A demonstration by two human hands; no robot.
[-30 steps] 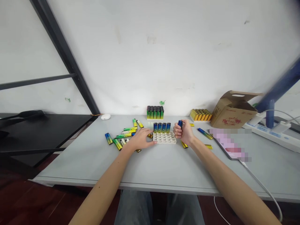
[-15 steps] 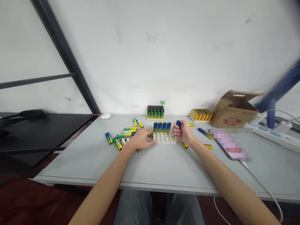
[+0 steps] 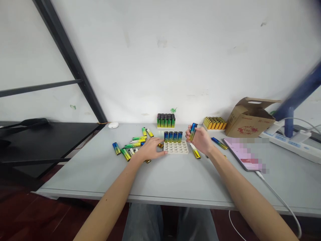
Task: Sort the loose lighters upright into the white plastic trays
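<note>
A white slotted tray [image 3: 176, 149] lies mid-table with several blue-to-yellow lighters [image 3: 173, 136] standing in its back row. My left hand [image 3: 149, 149] rests flat on the table, fingertips touching the tray's left edge. My right hand [image 3: 200, 139] hovers just right of the tray and grips a blue-and-yellow lighter [image 3: 193, 131] upright and slightly tilted, above the table. A yellow lighter [image 3: 195, 152] lies on the table under that hand.
Several loose lighters [image 3: 132, 144] lie scattered left of the tray. Full trays of green lighters [image 3: 166, 120] and yellow lighters [image 3: 214, 123] stand by the wall. A cardboard box [image 3: 250, 117], a phone [image 3: 247, 154] with cable and a power strip [image 3: 292, 143] sit at the right.
My right hand has lifted slightly and shifted the lighter up between the fingers, showing more of its length. The left hand has stayed on the tray's edge.
</note>
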